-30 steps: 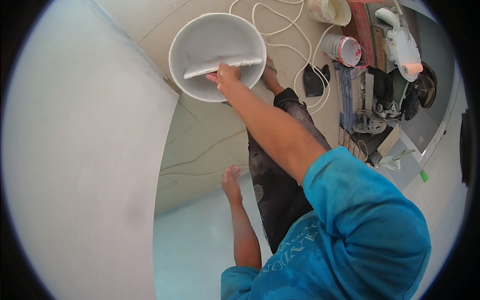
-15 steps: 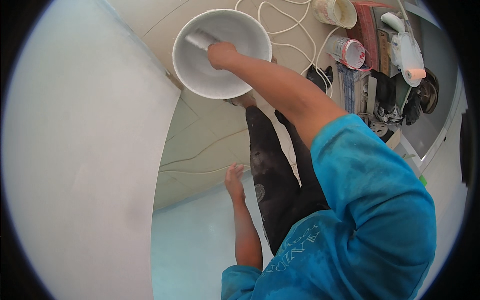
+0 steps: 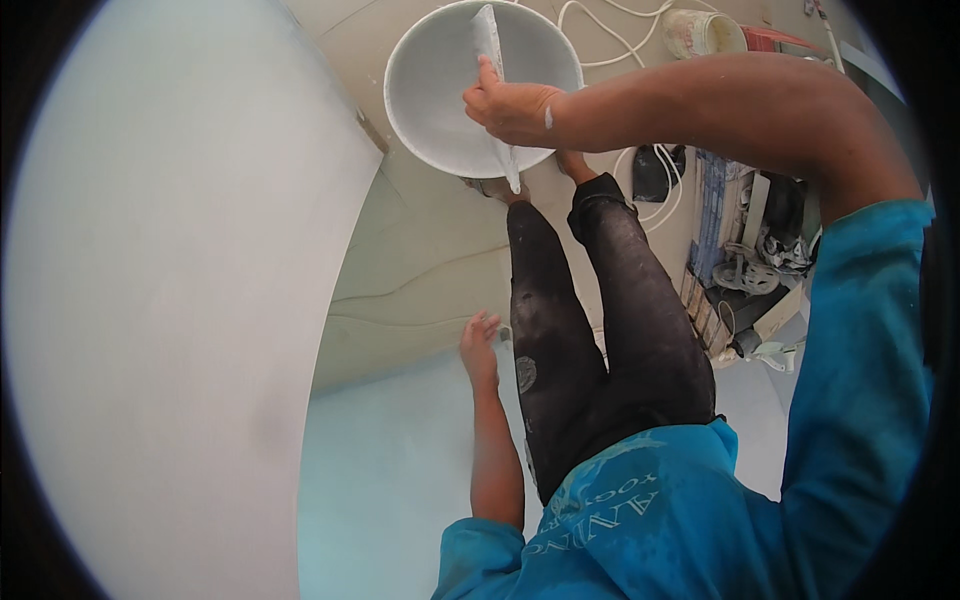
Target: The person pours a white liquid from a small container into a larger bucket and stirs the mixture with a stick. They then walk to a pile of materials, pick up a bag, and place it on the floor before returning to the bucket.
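A large round white tub (image 3: pixel 425 95) stands on the floor ahead of me, its inside coated in pale grey-white. Over it my right hand (image 3: pixel 510 108) is closed around a long, straight putty blade (image 3: pixel 488 35) smeared with white. The blade is seen nearly edge-on, one end over the far part of the tub and the other reaching past the near rim. A white smear marks my right wrist. My left hand (image 3: pixel 480 338) hangs low to the left of my leg, fingers loosely apart and holding nothing.
A smooth pale wall (image 3: pixel 180 300) fills the left side. White cable (image 3: pixel 610 30) loops across the tiled floor behind the tub. To the right are a stained bucket (image 3: pixel 700 35), stacked boards (image 3: pixel 707 200) and a pair of clogs (image 3: pixel 745 272). My feet are close to the tub.
My right hand has lifted and moved right, turning the blade from flat inside the tub to edge-on above it. The view has shifted, and my right elbow has swung outward. My left hand stays low.
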The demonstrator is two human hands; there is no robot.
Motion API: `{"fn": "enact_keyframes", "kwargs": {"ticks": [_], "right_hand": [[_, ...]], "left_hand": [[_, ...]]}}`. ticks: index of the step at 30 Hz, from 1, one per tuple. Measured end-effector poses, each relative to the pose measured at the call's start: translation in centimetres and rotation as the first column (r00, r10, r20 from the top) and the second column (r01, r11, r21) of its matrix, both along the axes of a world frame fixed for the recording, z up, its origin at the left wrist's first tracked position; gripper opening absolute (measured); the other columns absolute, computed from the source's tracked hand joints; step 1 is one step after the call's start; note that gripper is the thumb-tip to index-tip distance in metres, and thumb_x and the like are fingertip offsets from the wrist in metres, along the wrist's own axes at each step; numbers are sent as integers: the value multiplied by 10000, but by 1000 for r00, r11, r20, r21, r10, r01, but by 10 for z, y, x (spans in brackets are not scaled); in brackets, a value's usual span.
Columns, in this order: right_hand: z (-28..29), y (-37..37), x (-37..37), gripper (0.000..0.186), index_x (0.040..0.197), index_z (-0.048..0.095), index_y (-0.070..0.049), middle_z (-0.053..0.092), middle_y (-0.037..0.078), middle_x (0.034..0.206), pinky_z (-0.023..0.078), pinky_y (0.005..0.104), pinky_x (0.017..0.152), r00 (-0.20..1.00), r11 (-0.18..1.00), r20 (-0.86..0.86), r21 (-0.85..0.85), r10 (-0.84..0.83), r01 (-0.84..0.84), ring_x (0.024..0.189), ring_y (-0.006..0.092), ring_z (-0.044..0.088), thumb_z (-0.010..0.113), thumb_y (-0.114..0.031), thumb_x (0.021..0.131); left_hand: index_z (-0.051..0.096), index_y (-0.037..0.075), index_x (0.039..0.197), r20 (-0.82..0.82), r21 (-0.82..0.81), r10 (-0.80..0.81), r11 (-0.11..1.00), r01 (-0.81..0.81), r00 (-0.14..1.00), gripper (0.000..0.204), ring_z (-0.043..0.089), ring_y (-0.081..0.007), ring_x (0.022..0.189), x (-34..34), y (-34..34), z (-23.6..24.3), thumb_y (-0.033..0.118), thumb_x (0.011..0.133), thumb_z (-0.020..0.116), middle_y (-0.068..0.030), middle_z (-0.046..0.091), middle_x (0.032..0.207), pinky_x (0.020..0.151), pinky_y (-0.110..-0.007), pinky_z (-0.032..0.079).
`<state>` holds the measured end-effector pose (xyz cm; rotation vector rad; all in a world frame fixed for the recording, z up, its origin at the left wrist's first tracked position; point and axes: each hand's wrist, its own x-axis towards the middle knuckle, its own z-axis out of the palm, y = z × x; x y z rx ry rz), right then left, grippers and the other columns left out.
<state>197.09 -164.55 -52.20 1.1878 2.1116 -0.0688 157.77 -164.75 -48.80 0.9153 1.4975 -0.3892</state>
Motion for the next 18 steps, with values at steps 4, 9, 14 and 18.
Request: {"fn": "enact_keyframes", "kwargs": {"ticks": [4, 9, 14, 18], "right_hand": [[-35, -4, 2, 154, 848, 669, -140, 543, 46, 932, 389, 470, 950, 980, 984, -122, 67, -156, 165, 954, 251, 515, 579, -231, 763], [-95, -21, 1, 147, 833, 675, -117, 557, 60, 927, 458, 469, 851, 936, 953, -229, 85, -266, 292, 956, 249, 528, 573, -197, 764], [-123, -20, -9, 110, 804, 650, -111, 559, 62, 874, 502, 446, 726, 793, 833, -377, 89, -479, 546, 871, 239, 555, 569, -172, 761], [-121, -8, -22, 83, 778, 617, -94, 550, 60, 774, 513, 393, 610, 564, 626, -487, 45, -667, 779, 760, 215, 572, 562, -152, 754]], "left_hand": [[483, -24, 1177, -53, -7, -3, 1000, 3, 999, 426, 582, -224, 972, 0, 1, -1, 315, 943, 373, -163, 608, 1014, 856, -330, 433], [492, -23, 1168, -68, -3, -46, 999, 46, 997, 427, 582, -217, 964, -6, 8, -2, 318, 945, 366, -153, 612, 1008, 852, -327, 433], [485, -25, 1176, -72, 4, -45, 999, 46, 996, 443, 581, -220, 954, 5, 13, 7, 330, 948, 350, -156, 610, 1009, 849, -327, 430], [476, -29, 1184, -80, -12, -38, 999, 37, 996, 460, 575, -228, 972, 7, 15, 8, 342, 948, 342, -164, 603, 1023, 859, -331, 424]]}}
